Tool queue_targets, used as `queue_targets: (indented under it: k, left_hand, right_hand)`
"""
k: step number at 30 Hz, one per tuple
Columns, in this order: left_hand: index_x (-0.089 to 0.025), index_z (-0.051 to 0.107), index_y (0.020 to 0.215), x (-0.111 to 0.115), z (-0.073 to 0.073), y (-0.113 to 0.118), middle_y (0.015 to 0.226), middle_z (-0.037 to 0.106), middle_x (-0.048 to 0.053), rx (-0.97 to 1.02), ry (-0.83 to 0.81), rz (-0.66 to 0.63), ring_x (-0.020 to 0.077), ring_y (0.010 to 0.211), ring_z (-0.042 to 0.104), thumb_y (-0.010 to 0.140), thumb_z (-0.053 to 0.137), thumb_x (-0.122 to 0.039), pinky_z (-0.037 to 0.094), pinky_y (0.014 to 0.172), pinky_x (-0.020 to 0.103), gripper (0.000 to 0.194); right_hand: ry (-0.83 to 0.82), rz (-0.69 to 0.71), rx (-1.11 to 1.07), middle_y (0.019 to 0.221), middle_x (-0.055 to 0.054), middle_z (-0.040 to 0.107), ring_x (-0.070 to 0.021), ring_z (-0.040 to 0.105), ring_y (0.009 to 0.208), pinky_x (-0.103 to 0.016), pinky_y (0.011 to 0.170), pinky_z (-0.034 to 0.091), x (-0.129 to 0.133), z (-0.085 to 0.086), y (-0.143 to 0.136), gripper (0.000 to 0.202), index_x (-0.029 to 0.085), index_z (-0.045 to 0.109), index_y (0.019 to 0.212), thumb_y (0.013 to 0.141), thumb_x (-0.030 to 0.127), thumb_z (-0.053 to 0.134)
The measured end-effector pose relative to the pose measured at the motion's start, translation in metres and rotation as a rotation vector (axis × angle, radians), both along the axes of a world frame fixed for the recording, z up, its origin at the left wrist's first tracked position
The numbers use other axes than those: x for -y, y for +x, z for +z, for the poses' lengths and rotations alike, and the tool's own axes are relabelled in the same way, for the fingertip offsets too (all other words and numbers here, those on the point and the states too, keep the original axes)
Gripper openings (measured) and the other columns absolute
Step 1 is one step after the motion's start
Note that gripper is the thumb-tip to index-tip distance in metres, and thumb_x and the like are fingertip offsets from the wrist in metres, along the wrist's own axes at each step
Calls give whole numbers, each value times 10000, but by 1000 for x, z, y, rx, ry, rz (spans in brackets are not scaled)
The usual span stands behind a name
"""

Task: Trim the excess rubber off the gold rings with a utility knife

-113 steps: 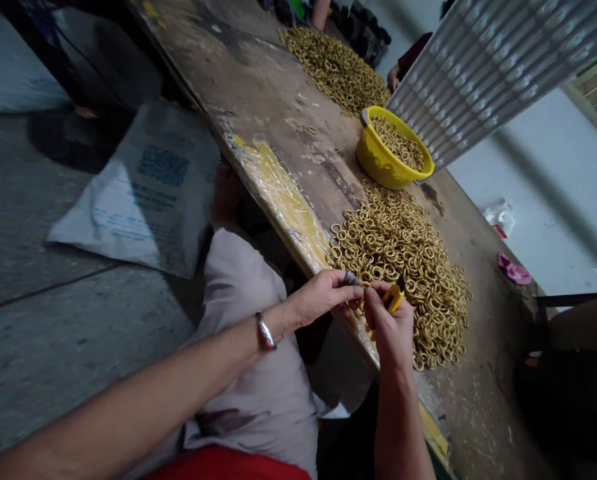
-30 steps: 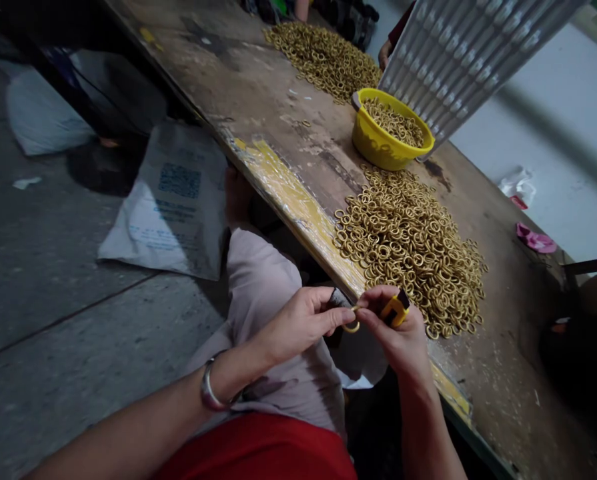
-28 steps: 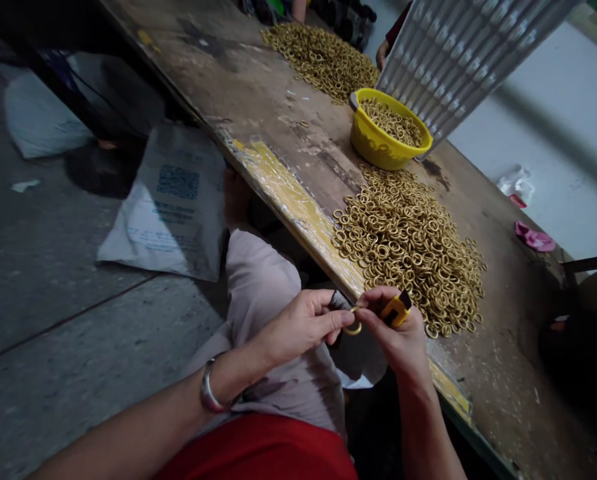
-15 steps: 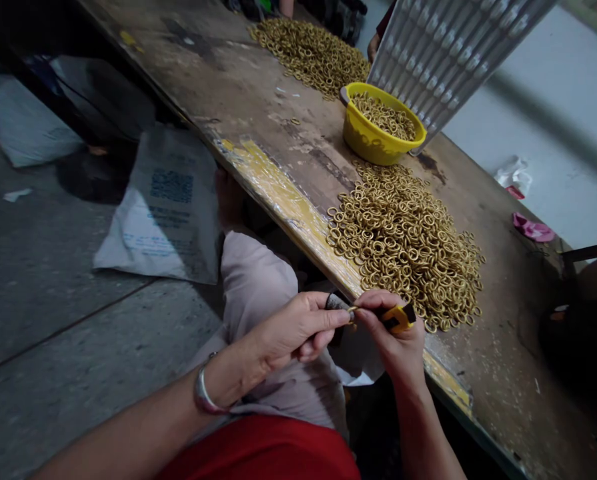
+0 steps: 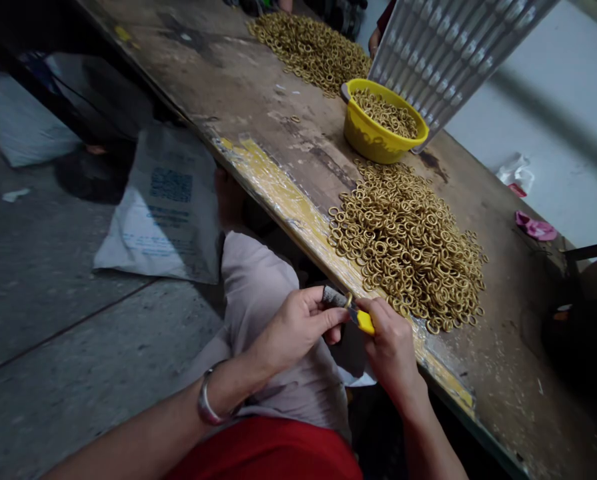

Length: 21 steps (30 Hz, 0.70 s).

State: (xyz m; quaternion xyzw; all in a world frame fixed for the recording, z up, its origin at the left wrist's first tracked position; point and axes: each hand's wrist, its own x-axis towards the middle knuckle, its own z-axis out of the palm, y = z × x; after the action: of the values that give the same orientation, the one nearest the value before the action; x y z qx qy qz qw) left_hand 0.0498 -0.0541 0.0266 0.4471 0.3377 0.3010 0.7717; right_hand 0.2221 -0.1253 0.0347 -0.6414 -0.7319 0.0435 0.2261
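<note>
My left hand (image 5: 295, 330) pinches a small gold-coloured ring (image 5: 349, 301) between thumb and fingers. A grey wrap (image 5: 332, 297) covers one of its fingertips beside the ring. My right hand (image 5: 392, 343) is closed around a yellow-and-black utility knife (image 5: 365, 322). The knife's dark front end is at the ring; I cannot tell whether the blade touches it. Both hands are over my lap at the table edge. Just beyond them a large heap of gold-coloured rings (image 5: 413, 247) lies on the table (image 5: 518, 333).
Behind the heap stands a yellow basin (image 5: 378, 141) of rings. Farther back lies a second ring heap (image 5: 311, 53), near another person's hand (image 5: 374, 43). A ribbed translucent panel (image 5: 438, 57) rises beside the basin. A printed white sack (image 5: 163, 213) sits on the floor at left.
My right hand has turned and shifted slightly left, bringing the knife's front end from inside the palm to the ring. The left hand keeps pinching the ring.
</note>
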Motion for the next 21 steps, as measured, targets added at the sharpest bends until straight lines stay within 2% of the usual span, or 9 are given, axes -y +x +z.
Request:
queue_targets:
  k: [3, 8, 11, 13, 15, 16, 18, 21]
  left_hand:
    - [-142, 623, 756, -1, 2, -2, 549, 607, -17, -68, 82, -19, 98, 505, 530, 778, 666, -314, 407, 513, 215, 178]
    - [-162, 600, 718, -3, 2, -3, 558, 589, -19, -199, 218, -31, 103, 511, 512, 796, 621, -250, 381, 493, 212, 119]
    - [-173, 588, 700, 0, 9, -5, 549, 568, -26, -213, 213, -39, 109, 501, 500, 792, 624, -252, 376, 484, 218, 126]
    - [-179, 587, 676, 5, 16, -7, 556, 571, -26, -183, 220, -132, 115, 520, 509, 782, 633, -227, 379, 501, 222, 125]
    - [-180, 594, 650, 10, 19, -8, 592, 596, -19, -182, 297, -268, 125, 572, 530, 794, 648, -216, 382, 537, 228, 158]
    - [-180, 593, 646, 12, 18, -7, 610, 601, -18, -203, 346, -312, 129, 592, 532, 804, 656, -222, 374, 547, 233, 175]
    - [-183, 561, 630, 13, 10, -3, 616, 586, -20, -270, 414, -316, 132, 599, 517, 818, 666, -231, 349, 555, 246, 221]
    - [-194, 519, 659, 16, -9, 6, 647, 584, -18, -375, 505, -301, 147, 616, 514, 822, 683, -231, 311, 570, 268, 234]
  right_hand:
    - [-24, -7, 89, 852, -48, 667, -173, 634, 699, -251, 634, 452, -1, 0, 0, 399, 180, 642, 1052, 756, -23, 468]
    - [-59, -63, 247, 854, -57, 695, -164, 626, 659, -250, 590, 404, -5, -2, -4, 289, 183, 649, 1037, 838, 26, 510]
    - [-93, -154, 345, 838, -63, 710, -161, 614, 626, -259, 558, 362, -11, -5, 5, 243, 193, 659, 982, 865, 48, 503]
    - [-112, -291, 394, 783, -64, 705, -160, 587, 582, -271, 534, 326, -18, -5, 20, 240, 189, 667, 933, 864, 44, 489]
    - [-82, -399, 382, 731, -59, 688, -169, 574, 571, -277, 536, 318, -26, -4, 37, 236, 181, 672, 901, 866, 54, 477]
    - [-36, -411, 347, 753, -58, 690, -178, 591, 613, -274, 561, 340, -31, -3, 44, 235, 183, 678, 942, 888, 82, 473]
    - [35, -372, 283, 823, -62, 690, -188, 609, 700, -273, 613, 379, -43, -1, 51, 235, 190, 686, 1003, 924, 138, 471]
    - [-8, -334, 303, 952, -73, 677, -186, 601, 768, -276, 635, 384, -66, 1, 49, 247, 198, 704, 1047, 921, 138, 500]
